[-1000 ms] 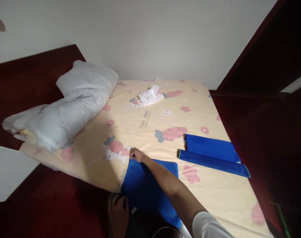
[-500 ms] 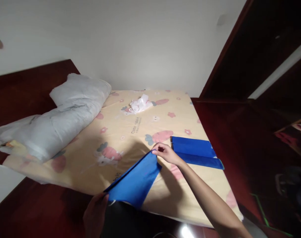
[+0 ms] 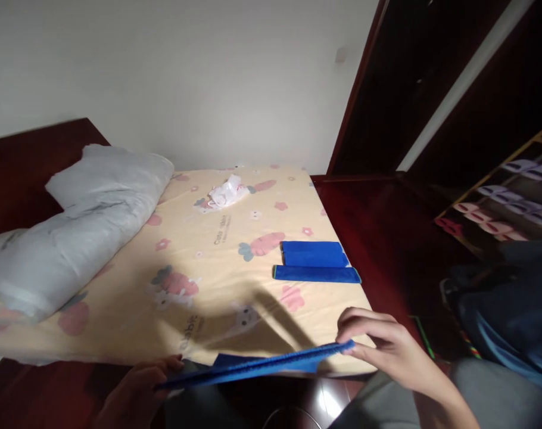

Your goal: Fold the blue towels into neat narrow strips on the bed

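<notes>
A blue cloth (image 3: 262, 364) is stretched between my two hands at the near edge of the bed. Its long edge faces me, and the rest hangs mostly out of sight. My left hand (image 3: 139, 381), dim in shadow, is closed on the left end. My right hand (image 3: 385, 339) pinches the right corner between thumb and fingers. Beyond the right hand, two folded blue cloths lie on the bed: a wider flat one (image 3: 313, 253) and a narrow strip (image 3: 318, 274) with a greenish edge in front of it.
The bed (image 3: 235, 262) has a cream sheet printed with carrots and rabbits. A crumpled white plastic bag (image 3: 229, 192) lies towards the back. A bulky pale bundle (image 3: 92, 220) rests at the left. Slippers (image 3: 494, 220) stand on a rack at right, near a dark blue item (image 3: 512, 316).
The view has turned right. My right hand has moved down and to the right, drawing the cloth from a slant to nearly level. The rack of slippers has come into view.
</notes>
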A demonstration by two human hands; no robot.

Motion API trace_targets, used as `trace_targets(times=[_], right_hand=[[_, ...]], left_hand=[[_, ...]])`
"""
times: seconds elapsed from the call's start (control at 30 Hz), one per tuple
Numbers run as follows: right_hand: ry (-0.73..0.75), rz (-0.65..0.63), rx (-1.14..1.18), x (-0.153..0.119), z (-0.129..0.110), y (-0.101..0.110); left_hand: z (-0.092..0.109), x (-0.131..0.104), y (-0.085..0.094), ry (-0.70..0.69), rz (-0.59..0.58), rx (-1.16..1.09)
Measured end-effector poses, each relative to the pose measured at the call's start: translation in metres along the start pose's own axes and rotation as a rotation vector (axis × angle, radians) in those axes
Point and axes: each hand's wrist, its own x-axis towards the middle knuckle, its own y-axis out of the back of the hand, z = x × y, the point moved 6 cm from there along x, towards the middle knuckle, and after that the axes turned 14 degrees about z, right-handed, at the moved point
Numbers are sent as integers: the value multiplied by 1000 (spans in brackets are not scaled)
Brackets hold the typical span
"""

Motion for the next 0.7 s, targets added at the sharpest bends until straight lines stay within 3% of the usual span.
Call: trace_targets(times=[0.07,0.13,0.2,0.27,0.37,0.43,0.53,0.63,0.7], right_hand=[[-27,18,21,-8,-1,4],[-61,37,13,-6,5,5],[-104,75,-11,5,20,3],[-153,118,-23,24,48,-2],[-231,163,-53,57,115,-19],[-297,156,-119,78,171,-38],[-432,156,-356,97,254,-65],[-483,171,-470,105,306,-83],[-487,193,-537,105,324,-87]], left_hand=[[0,6,-7,54,-54,-59],[-8,19,-15,140,1,-82],[-22,36,-28,215,91,-63],[-40,57,-51,244,101,-23],[-72,92,-106,180,-4,-5],[-97,111,-156,126,-100,-31],[-143,125,-234,199,-187,-18],[-179,125,-295,210,-248,26],[-198,123,-317,206,-255,66]])
